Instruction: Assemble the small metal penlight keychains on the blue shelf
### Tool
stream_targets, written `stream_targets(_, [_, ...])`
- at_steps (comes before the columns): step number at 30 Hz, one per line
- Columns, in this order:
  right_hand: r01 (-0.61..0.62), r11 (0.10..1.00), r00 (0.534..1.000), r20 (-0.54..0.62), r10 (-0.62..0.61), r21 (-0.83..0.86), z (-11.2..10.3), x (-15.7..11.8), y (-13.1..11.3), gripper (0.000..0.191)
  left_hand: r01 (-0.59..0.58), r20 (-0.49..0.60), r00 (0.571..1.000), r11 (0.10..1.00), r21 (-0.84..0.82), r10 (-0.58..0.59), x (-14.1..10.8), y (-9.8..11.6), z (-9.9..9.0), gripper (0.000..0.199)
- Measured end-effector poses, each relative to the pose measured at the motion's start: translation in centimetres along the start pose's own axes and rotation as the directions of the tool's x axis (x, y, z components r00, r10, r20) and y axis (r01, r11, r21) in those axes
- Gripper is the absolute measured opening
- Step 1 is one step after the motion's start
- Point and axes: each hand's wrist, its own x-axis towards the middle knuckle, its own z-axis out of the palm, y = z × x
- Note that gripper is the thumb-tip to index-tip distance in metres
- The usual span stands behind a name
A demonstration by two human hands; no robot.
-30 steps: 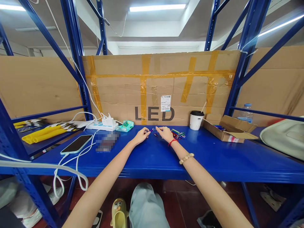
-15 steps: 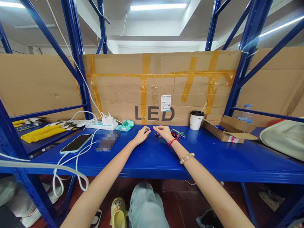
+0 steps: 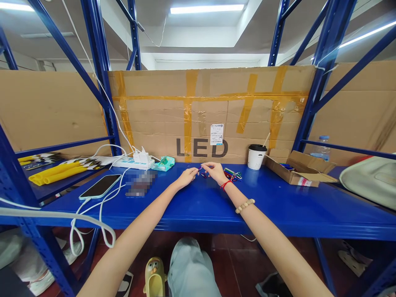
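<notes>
The small purple piece (image 3: 200, 168) is held just above the worktop (image 3: 198, 206), between the person's two hands. The left hand (image 3: 187, 177) pinches one end in its fingers; the right hand (image 3: 216, 172) has its fingertips at the other, though whether they grip it cannot be told at this size. It should prove light, stiff and perhaps slick (it has a metallic shine), best taken by its ends in a fingertip pinch. A jumble of shiny coloured pieces (image 3: 234, 175) lies just beside the right hand, crowding that side. Farther right stand a lidded paper cup (image 3: 255, 159) and an open carton (image 3: 295, 175); a phone (image 3: 100, 186) and its cable lie well left.
</notes>
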Motion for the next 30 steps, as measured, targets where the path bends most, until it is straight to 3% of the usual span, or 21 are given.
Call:
stream_targets(6, [0.024,1.0,1.0,-0.015,-0.023,0.011,0.0,0.1,0.4,0.025,-0.019,-0.001,1.0,1.0,-0.02,0.019,0.2,-0.4,0.0,0.031])
stream_targets(12, [0.015,0.997,0.995,-0.095,-0.021,-0.07,-0.3,0.5,1.0,0.025,-0.042,-0.077,0.995,0.975,0.218,0.06,0.1,-1.5,-0.9,0.02])
stream_targets(17, [0.004,0.991,0.997,-0.08,-0.015,-0.13,-0.4,0.5,1.3,0.025,-0.065,-0.005,0.997,0.928,0.367,0.072,0.2,-2.3,-1.4,0.015])
stream_targets(21, [0.044,0.967,0.997,-0.053,-0.059,-0.249,-0.4,0.5,1.4,0.021,-0.129,0.028,0.991,0.902,0.413,0.129,0.4,-2.5,-1.6,0.013])
stream_targets(30, [0.039,0.818,0.998,0.062,-0.004,-0.574,-1.0,-0.7,-0.1,0.016,-0.077,-0.009,0.995,0.799,0.596,0.102,0.5,-2.7,-1.8,0.016])
